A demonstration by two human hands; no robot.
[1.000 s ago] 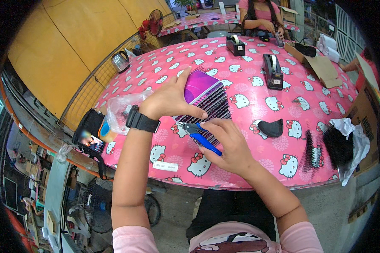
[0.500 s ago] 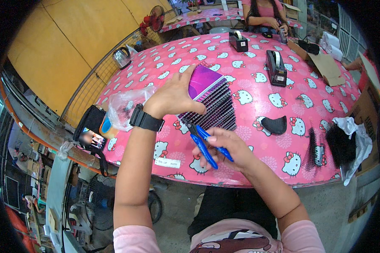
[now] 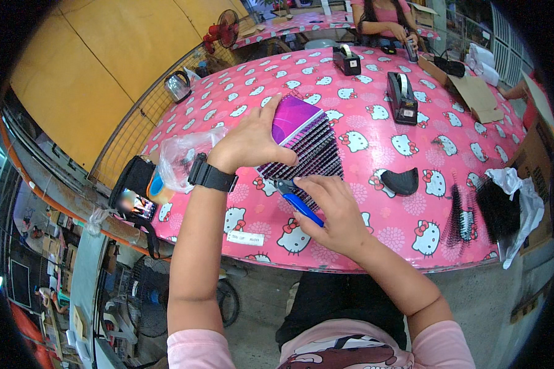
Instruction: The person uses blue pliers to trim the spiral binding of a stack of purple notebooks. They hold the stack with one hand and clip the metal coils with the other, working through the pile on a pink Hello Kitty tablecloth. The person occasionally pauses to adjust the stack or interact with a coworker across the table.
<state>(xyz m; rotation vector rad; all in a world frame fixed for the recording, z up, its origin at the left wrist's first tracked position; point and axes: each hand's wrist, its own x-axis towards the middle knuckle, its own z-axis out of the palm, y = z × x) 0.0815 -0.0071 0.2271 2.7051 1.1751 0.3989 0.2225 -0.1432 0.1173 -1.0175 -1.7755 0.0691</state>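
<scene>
A fanned stack of spiral notebooks (image 3: 297, 117) lies on the table, the top cover purple and the black coils (image 3: 321, 147) stepped in rows below it. My left hand (image 3: 249, 141) rests at the left side of the stack, fingers spread, with its thumb lying across the coils. My right hand (image 3: 333, 215) is closed around blue-handled wire cutters (image 3: 303, 208). Their dark jaws point left, close to the coil ends at the stack's near-left corner; whether they touch a coil I cannot tell.
Two black tape dispensers (image 3: 402, 101) stand beyond the stack. A black curved pouch (image 3: 400, 181) and loose black coils (image 3: 458, 215) lie to the right. Left are a clear plastic bag (image 3: 181, 163), a phone (image 3: 137, 205) and a kettle (image 3: 178, 86). A person sits at the far side.
My right hand has moved up toward the coils with the wire cutters, and its grip has closed their spread handles together. My left hand stays nearly in place on the stack.
</scene>
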